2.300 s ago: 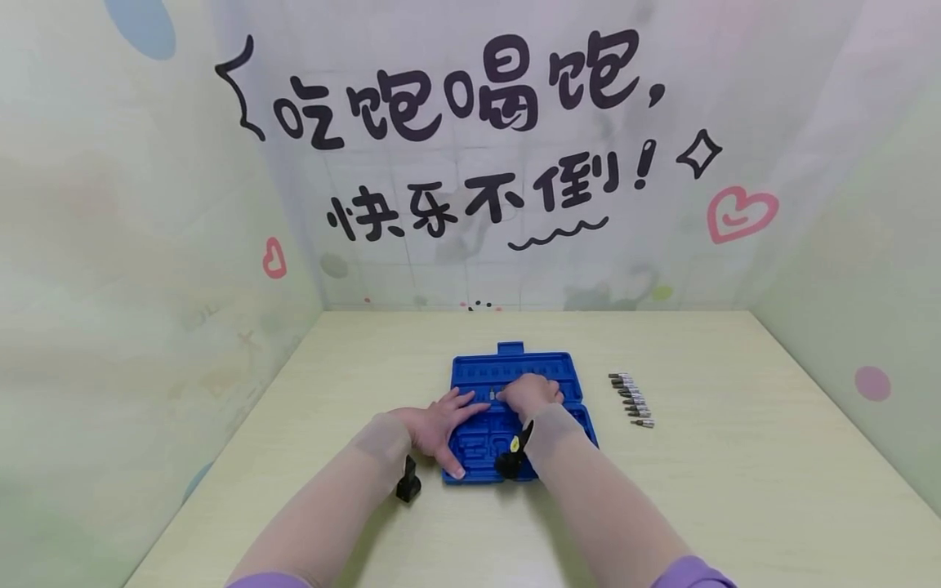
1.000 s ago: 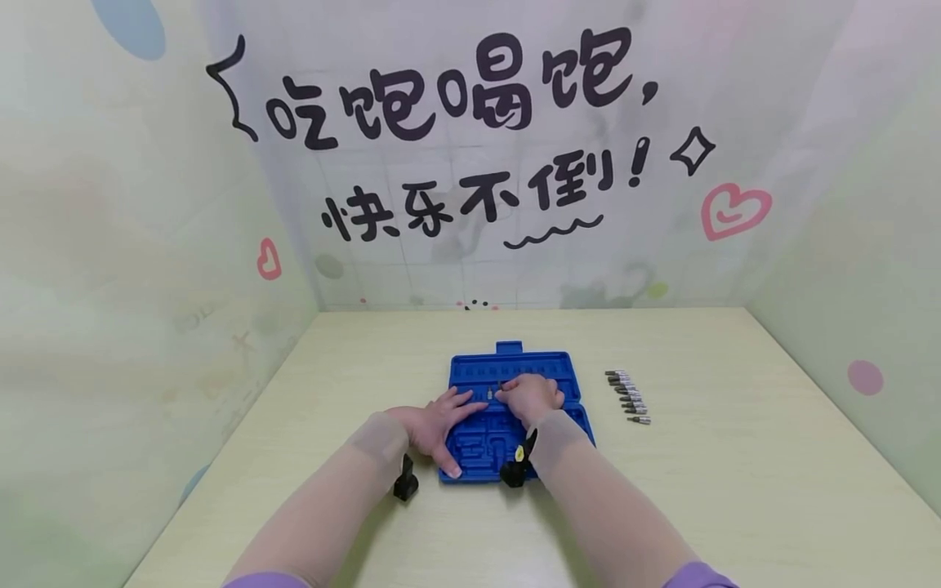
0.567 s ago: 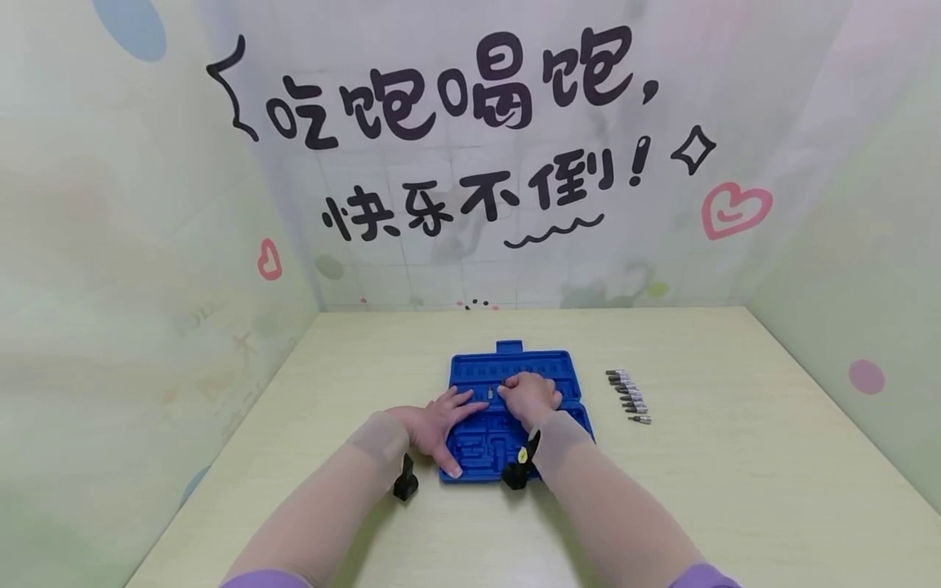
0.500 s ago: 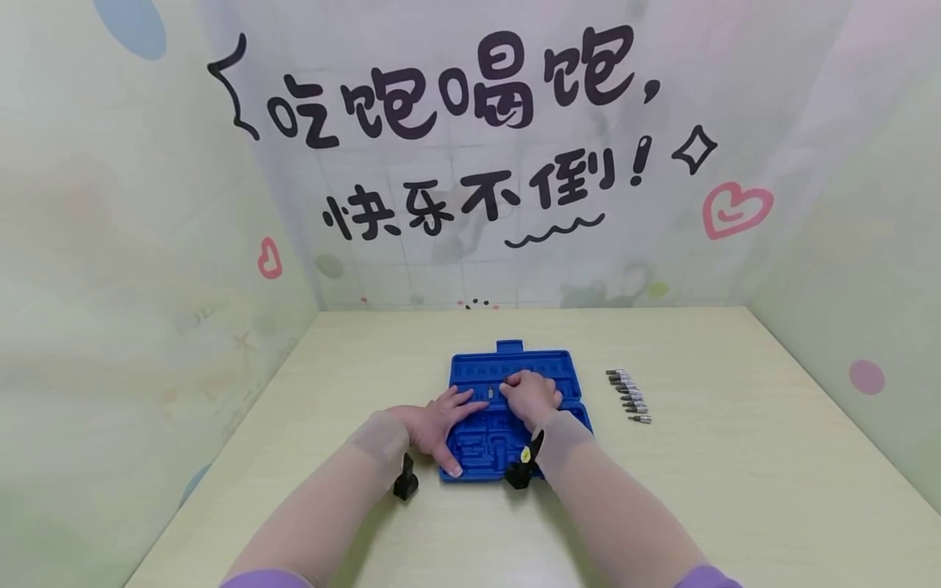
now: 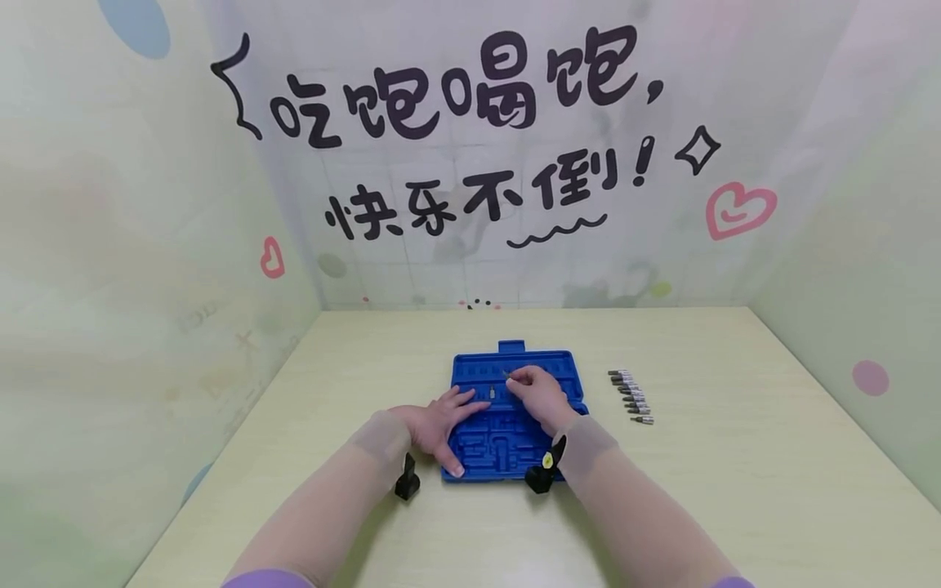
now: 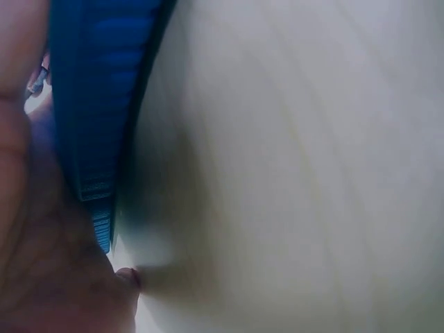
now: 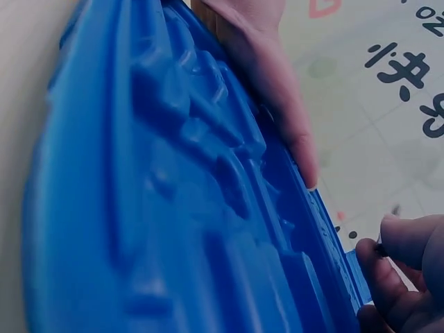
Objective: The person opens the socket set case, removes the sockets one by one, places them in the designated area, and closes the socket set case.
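A blue plastic tool case [image 5: 470, 467] lies unfolded on the table, its inside moulded with slots. My left hand [image 5: 439, 425] rests spread on the case's left side, fingers and thumb extended over its edge. My right hand [image 5: 542, 398] is above the right part of the case, pinching a small bit socket [image 5: 507, 375] between thumb and finger. Only the dark tip of that bit socket shows; the fingers hide the rest. Another bit socket [image 5: 492, 393] sits in a slot between the hands. In the right wrist view, the right fingertips [image 7: 390, 239] hold the small dark piece.
To the right of the case, several silver bit sockets [image 5: 631, 395] with dark tips lie in a slanting row on the pale table [image 5: 706, 474]. A latch tab [image 5: 510, 347] sticks out from the case's far edge. Printed fabric walls surround the table.
My right hand has lifted slightly and drawn back to the right, its wrist turning, with the bit socket still pinched. My left hand stays on the case, and the row of bit sockets is unchanged.
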`<state>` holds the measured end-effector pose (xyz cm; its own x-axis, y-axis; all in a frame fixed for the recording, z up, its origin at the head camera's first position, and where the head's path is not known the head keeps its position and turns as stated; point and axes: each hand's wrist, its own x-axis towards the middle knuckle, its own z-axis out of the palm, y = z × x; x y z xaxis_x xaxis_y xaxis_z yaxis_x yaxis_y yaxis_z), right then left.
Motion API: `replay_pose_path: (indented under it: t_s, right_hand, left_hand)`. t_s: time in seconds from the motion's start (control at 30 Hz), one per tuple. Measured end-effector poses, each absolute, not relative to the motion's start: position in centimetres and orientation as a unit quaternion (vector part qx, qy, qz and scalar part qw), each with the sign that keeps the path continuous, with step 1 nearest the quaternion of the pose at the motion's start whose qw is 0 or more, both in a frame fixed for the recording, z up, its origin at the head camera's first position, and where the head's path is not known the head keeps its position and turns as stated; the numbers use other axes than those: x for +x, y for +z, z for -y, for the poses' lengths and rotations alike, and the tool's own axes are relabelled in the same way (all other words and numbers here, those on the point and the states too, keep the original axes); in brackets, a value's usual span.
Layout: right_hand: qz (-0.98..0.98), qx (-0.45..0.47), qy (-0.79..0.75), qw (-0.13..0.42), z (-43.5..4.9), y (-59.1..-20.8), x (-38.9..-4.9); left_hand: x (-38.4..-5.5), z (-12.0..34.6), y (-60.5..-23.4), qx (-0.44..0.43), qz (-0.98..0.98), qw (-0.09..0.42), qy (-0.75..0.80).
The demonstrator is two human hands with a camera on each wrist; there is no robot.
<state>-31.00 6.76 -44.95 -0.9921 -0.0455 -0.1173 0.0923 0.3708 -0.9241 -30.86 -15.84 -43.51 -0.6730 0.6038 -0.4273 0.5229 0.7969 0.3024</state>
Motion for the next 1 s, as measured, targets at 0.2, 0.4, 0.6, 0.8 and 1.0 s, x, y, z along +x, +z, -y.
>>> replay_pose_path:
  t_s: [0.2,0.4,0.6,0.8,1.0]
  right_hand:
    - [-0.814,-0.005,-0.577,0.07,-7.5,-45.0,-30.9]
    - [-0.824,-0.013,-0.563,0.061,-8.9,-44.9,-30.8]
    - [-0.832,-0.035,-0.55,0.055,-11.6,-44.6,-30.6]
    - [-0.842,-0.048,-0.533,0.068,-14.9,-44.0,-30.2]
    - [-0.862,-0.062,-0.498,0.068,-18.8,-43.6,-29.5]
  left_hand:
    - [-30.6,15.9,-43.4,0.308,-0.912,0.26,0.077]
    - [-30.4,15.8,-43.4,0.305,-0.914,0.258,0.076]
    - [-30.4,15.8,-43.5,0.305,-0.914,0.257,0.08]
    - [-30.5,15.9,-43.6,0.311,-0.912,0.253,0.086]
    - [-30.5,15.9,-43.6,0.315,-0.91,0.255,0.088]
